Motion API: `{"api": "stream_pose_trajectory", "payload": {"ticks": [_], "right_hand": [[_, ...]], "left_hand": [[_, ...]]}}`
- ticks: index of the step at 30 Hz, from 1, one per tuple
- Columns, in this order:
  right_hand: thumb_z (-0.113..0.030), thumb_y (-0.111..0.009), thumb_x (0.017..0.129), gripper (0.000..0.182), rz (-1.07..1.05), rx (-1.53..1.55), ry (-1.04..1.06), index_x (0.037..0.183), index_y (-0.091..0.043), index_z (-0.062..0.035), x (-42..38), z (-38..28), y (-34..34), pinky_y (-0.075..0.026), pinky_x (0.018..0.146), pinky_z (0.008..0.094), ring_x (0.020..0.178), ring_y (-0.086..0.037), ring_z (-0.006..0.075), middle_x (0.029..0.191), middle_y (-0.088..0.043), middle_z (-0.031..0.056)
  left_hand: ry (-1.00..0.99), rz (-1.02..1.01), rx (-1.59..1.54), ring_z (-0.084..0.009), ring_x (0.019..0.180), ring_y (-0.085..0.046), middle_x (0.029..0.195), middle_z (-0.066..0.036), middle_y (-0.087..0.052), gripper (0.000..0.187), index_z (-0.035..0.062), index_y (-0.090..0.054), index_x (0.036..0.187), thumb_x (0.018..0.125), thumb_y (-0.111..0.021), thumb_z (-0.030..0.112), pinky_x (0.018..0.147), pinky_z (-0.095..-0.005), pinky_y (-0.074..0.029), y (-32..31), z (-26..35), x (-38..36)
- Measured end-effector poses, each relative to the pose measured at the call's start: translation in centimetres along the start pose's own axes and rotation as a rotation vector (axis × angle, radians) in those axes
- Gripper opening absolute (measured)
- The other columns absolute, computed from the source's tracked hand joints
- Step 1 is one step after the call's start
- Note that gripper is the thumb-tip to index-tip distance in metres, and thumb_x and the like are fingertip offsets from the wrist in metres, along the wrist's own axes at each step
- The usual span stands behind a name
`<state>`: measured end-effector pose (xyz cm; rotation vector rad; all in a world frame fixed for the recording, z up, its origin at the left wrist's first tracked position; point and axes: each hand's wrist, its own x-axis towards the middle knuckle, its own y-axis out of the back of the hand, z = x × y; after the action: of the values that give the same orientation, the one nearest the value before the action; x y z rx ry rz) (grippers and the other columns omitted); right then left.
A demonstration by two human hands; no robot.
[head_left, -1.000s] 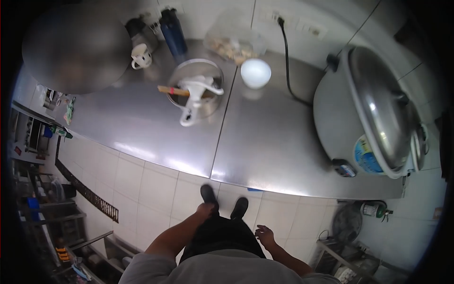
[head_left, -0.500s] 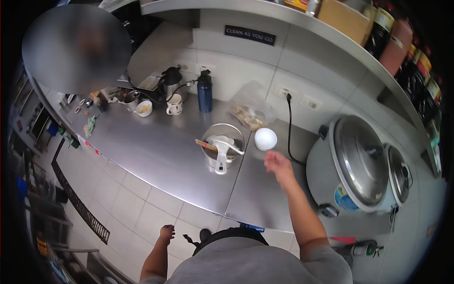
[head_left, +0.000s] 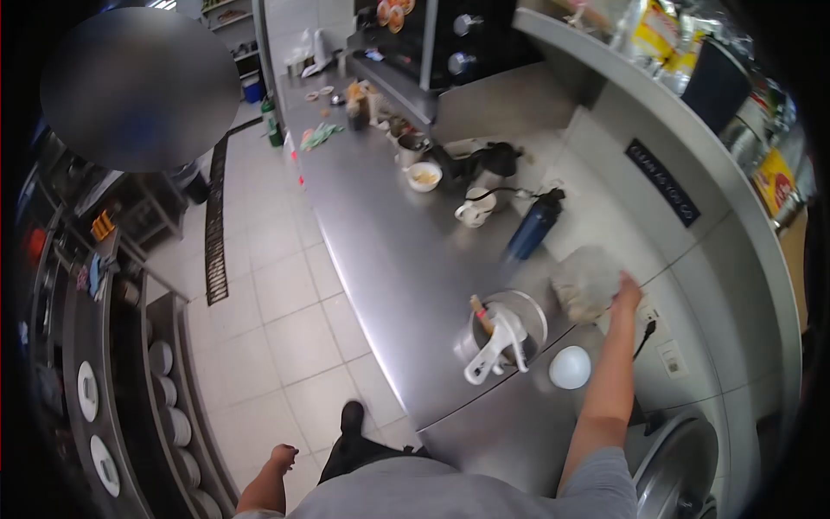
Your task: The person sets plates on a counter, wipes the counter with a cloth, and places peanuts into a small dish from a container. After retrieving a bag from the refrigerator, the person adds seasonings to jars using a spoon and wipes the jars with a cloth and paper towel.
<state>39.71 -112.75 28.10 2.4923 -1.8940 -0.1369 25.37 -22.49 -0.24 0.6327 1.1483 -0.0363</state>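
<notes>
Plastic bag [head_left: 586, 284] of blurred, pale contents sits on the steel counter near the wall, at nine o'clock from the right hand [head_left: 628, 292], whose fingers are at its edge. On my feed I cannot tell whether they pinch the film or only touch it. The left hand [head_left: 284, 457] hangs well apart, at seven o'clock from the bag, fingers loosely curled, nothing visible in it.

For a sound hold, I would gather the slack film between thumb and fingers before taking any weight; thin plastic probably slips or tears if caught by one corner. I would also keep the forearm clear of the white bowl [head_left: 571, 368] at six o'clock, and the film clear of the steel pot [head_left: 532, 310] at eight, where a white-handled utensil [head_left: 491, 356] juts over the rim.

Farther out along the steel counter [head_left: 389, 242], a blue bottle [head_left: 536, 227] stands at eleven o'clock and a white mug [head_left: 476, 208] at ten. I read "CLEAN AS YOU GO" on a wall sign [head_left: 662, 182] at one o'clock. Pale floor tiles [head_left: 285, 285] and a dark drain grate [head_left: 216, 233] run down the nine o'clock side.
</notes>
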Motion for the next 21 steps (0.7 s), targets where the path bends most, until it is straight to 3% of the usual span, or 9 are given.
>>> {"api": "stream_pose_trajectory", "payload": {"ticks": [4, 5, 10, 12, 14, 16, 18, 20, 21], "right_hand": [[-0.008, -0.051, 0.09, 0.025, -0.14, 0.422, 0.423, 0.112, -0.059, -0.0002, -10.4, -10.9, -3.4, -0.046, 0.078, 0.032, 0.088, -0.056, 0.0182, 0.097, -0.058, 0.0071], [-0.007, -0.051, 0.09, 0.025, -0.178, 0.448, 0.479, 0.112, -0.058, 0.0017, -14.2, -13.9, -3.3, -0.045, 0.083, 0.0322, 0.091, -0.055, 0.0183, 0.098, -0.057, 0.0082], [-0.001, -0.046, 0.089, 0.03, -0.383, 0.636, 0.872, 0.118, -0.052, 0.0063, -29.8, -22.5, -3.8, -0.04, 0.092, 0.0335, 0.101, -0.052, 0.0197, 0.111, -0.053, 0.0132], [-0.001, -0.045, 0.088, 0.032, -0.381, 0.761, 0.84, 0.119, -0.051, 0.0062, -36.5, -24.4, -7.4, -0.041, 0.092, 0.0347, 0.102, -0.053, 0.0213, 0.114, -0.054, 0.0139], [-0.002, -0.049, 0.09, 0.032, -0.612, 0.797, 0.722, 0.121, -0.05, 0.0053, -39.9, -23.7, -10.0, -0.04, 0.094, 0.0361, 0.107, -0.052, 0.0227, 0.117, -0.055, 0.014], [-0.002, -0.05, 0.089, 0.031, -0.739, 0.831, 0.575, 0.119, -0.051, 0.0046, -43.1, -23.0, -14.1, -0.041, 0.093, 0.037, 0.105, -0.052, 0.0224, 0.116, -0.055, 0.014], [0.0, -0.05, 0.086, 0.027, -0.76, 0.852, 0.398, 0.112, -0.053, 0.004, -47.8, -21.5, -20.1, -0.044, 0.087, 0.0376, 0.098, -0.053, 0.0202, 0.11, -0.055, 0.014], [-0.002, -0.054, 0.084, 0.021, -1.175, 0.825, 0.297, 0.104, -0.054, 0.0027, -50.9, -20.6, -27.4, -0.045, 0.083, 0.0371, 0.089, -0.053, 0.0178, 0.1, -0.056, 0.0126], [-0.003, -0.056, 0.083, 0.018, -1.205, 0.749, 0.275, 0.1, -0.055, 0.0024, -52.0, -19.6, -31.3, -0.045, 0.081, 0.0349, 0.086, -0.052, 0.0172, 0.096, -0.056, 0.0112]], "left_hand": [[0.042, 0.033, -0.046, -0.0289, 0.077, -0.06, 0.092, -0.012, -0.061, 0.033, 0.0036, -0.057, 0.114, 0.085, -0.06, 0.02, 0.065, -0.0453, -0.052, 6.1, -2.0, 3.3], [0.009, 0.155, -0.131, -0.0193, 0.064, -0.059, 0.073, -0.007, -0.06, 0.024, 0.0036, -0.065, 0.101, 0.083, -0.062, 0.018, 0.05, -0.038, -0.051, 7.2, -1.3, 3.8], [-0.194, 0.117, -0.145, -0.0209, 0.071, -0.062, 0.088, -0.011, -0.066, 0.032, 0.0036, -0.064, 0.109, 0.081, -0.063, 0.019, 0.06, -0.0379, -0.052, 15.6, 5.1, 9.0], [-0.418, 0.227, 0.012, -0.0241, 0.084, -0.064, 0.098, -0.015, -0.066, 0.035, 0.0033, -0.063, 0.112, 0.081, -0.065, 0.021, 0.074, -0.0358, -0.052, 19.4, 9.6, 11.8], [-0.576, 0.186, -0.15, -0.0257, 0.095, -0.063, 0.102, -0.017, -0.066, 0.035, 0.0029, -0.062, 0.112, 0.083, -0.065, 0.023, 0.084, -0.0344, -0.049, 24.0, 17.7, 7.9], [-0.746, 0.186, -0.175, -0.0157, 0.087, -0.058, 0.101, -0.008, -0.063, 0.037, 0.0029, -0.058, 0.116, 0.087, -0.062, 0.024, 0.072, -0.0304, -0.049, 27.8, 24.3, 6.1], [-0.846, 0.087, -0.235, -0.0179, 0.095, -0.059, 0.11, -0.009, -0.062, 0.039, 0.0031, -0.057, 0.119, 0.088, -0.062, 0.026, 0.08, -0.0323, -0.049, 30.8, 31.5, 3.1], [-1.009, -0.056, -0.279, -0.0224, 0.112, -0.054, 0.124, -0.012, -0.055, 0.046, 0.0039, -0.05, 0.127, 0.089, -0.061, 0.027, 0.094, -0.0357, -0.044, 32.9, 38.3, 0.2], [-1.081, -0.096, -0.275, -0.0244, 0.119, -0.048, 0.129, -0.014, -0.05, 0.054, 0.0047, -0.043, 0.133, 0.088, -0.062, 0.029, 0.099, -0.0368, -0.04, 34.0, 42.0, -1.2]]}}
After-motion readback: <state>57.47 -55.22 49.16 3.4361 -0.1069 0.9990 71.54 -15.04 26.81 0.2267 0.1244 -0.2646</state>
